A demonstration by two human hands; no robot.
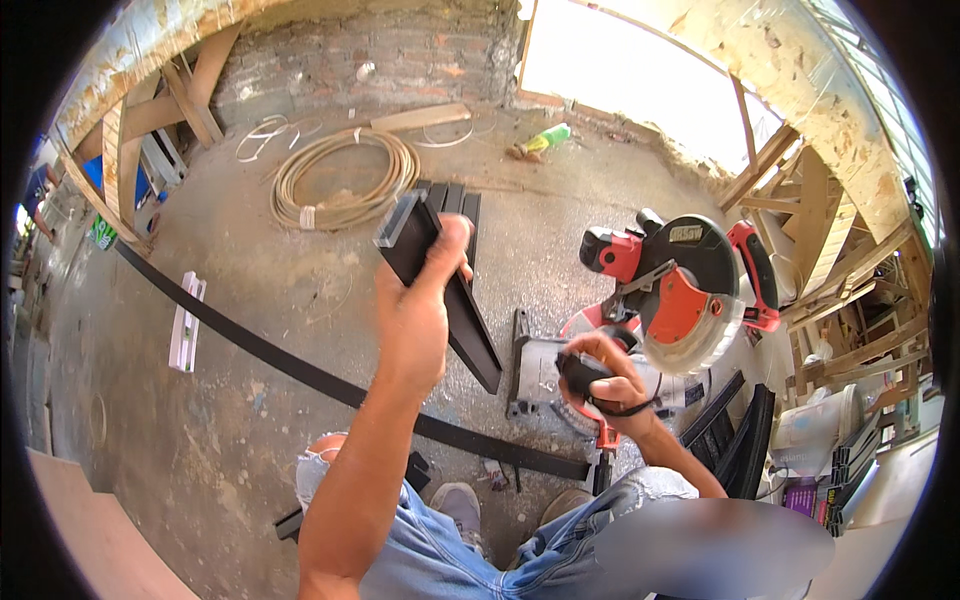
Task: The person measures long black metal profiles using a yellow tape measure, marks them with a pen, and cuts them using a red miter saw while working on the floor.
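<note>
A short black channel-shaped profile (470,322) is gripped by my left hand (420,295), held tilted above the floor with its cut end facing up and away. My right hand (610,380) is closed around a rounded, palm-sized black tool with a strap (582,376), shaped like a tape measure; its details are partly covered by my fingers. This hand is over the grey base of a red and black miter saw (690,285), whose head is raised. A long black profile (300,375) runs along the floor to the front of the saw base.
Several short black profiles (472,205) lie behind my left hand. Beyond them are a coiled hose (290,190), a board (420,117) and a green bottle (552,137). A white piece (186,322) lies left. Black offcuts (745,430), a white bucket (815,435) and wooden framing (815,220) stand right.
</note>
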